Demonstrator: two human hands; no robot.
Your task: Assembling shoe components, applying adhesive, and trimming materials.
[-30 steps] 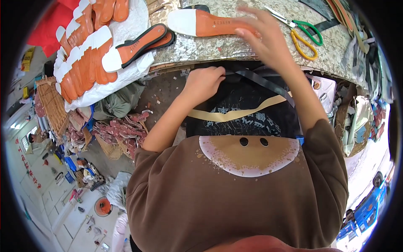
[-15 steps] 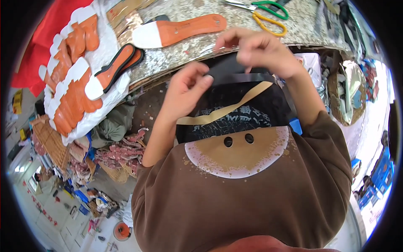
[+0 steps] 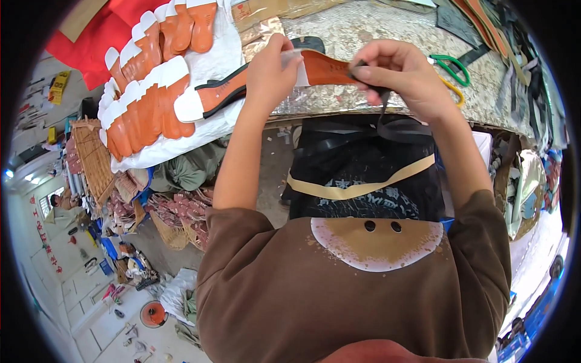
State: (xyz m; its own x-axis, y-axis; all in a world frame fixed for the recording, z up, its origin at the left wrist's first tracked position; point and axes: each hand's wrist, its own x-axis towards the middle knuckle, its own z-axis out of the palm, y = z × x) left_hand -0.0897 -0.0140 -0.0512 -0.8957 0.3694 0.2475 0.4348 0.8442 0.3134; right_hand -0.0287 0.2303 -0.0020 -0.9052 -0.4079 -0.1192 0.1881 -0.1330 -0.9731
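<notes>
Orange insole (image 3: 324,68), raised off the lap to bench (image 3: 363,36) edge since a half-second ago: left hand (image 3: 270,72) pinched shut on its white end, right hand (image 3: 402,75) pinching black strip (image 3: 382,100) at its tip; scissors (image 3: 451,71) beside.

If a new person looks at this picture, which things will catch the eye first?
First, the two hands at the table edge: the left hand holds an orange and white insole, and the right hand pinches a black strip at its end. Next, the overlapping rows of orange insoles on white sheeting, upper left.
</notes>
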